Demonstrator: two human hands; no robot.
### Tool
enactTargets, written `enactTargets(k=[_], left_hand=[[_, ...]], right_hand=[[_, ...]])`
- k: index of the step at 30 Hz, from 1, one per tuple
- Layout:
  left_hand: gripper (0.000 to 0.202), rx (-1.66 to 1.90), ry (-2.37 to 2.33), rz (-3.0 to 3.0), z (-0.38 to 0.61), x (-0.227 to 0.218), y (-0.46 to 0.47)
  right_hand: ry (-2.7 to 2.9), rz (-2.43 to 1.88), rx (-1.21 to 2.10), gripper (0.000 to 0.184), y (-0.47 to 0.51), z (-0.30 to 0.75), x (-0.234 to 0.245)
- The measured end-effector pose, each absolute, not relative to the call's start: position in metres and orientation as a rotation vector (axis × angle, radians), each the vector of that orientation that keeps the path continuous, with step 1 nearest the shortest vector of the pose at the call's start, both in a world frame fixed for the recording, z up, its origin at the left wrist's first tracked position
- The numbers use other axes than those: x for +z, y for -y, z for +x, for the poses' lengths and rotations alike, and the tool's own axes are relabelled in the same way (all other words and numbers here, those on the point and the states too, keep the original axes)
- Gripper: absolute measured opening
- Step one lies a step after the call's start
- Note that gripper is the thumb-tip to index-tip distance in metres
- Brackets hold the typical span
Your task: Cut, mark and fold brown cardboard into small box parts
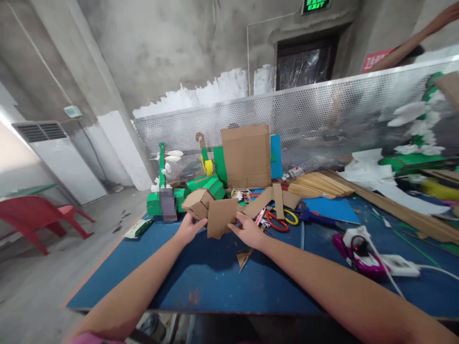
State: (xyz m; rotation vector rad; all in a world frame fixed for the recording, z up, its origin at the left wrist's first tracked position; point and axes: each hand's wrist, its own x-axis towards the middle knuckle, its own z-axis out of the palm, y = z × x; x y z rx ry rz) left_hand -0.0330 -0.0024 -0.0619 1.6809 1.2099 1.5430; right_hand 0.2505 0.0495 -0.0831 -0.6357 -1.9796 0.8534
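My left hand [189,229] grips a small folded cardboard box [198,204] from below, its fingers partly hidden behind it. My right hand [250,230] pinches the right edge of a flat, squarish cardboard piece [221,217], thumb in front. Box and piece are side by side above the blue table [172,282], and the piece overlaps the box's right side. Just beyond my right hand lie red-handled scissors [277,221] and yellow-handled scissors [292,216]. A torn cardboard scrap [244,258] rests on the table below my right hand.
Green boxes [215,186] and an upright cardboard sheet [246,155] stand behind my hands, against a perforated metal screen [304,124]. A blue glue gun [319,217], a purple device [358,255] and a white power strip [399,265] occupy the right. Another person's arm [416,40] shows beyond the screen.
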Motion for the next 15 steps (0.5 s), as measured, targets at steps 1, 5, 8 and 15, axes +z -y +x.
enactTargets(k=[1,5,8,15], left_hand=[[0.081,1.533,-1.236,1.666,-0.032,-0.063,0.003],[0.085,1.564,-1.312,1.624,-0.029,-0.067,0.005],[0.085,1.54,-1.312,1.626,-0.018,-0.068,0.003],[0.081,1.471,-1.191,1.694,0.012,-0.061,0.001]], right_hand=[[1.967,-0.611,0.868,0.028,-0.049,0.251,-0.081],[1.941,-0.557,0.946,0.034,-0.046,0.256,-0.075],[1.988,-0.6,0.914,0.024,-0.047,0.254,-0.079],[1.728,-0.56,1.368,0.04,-0.055,0.241,-0.097]])
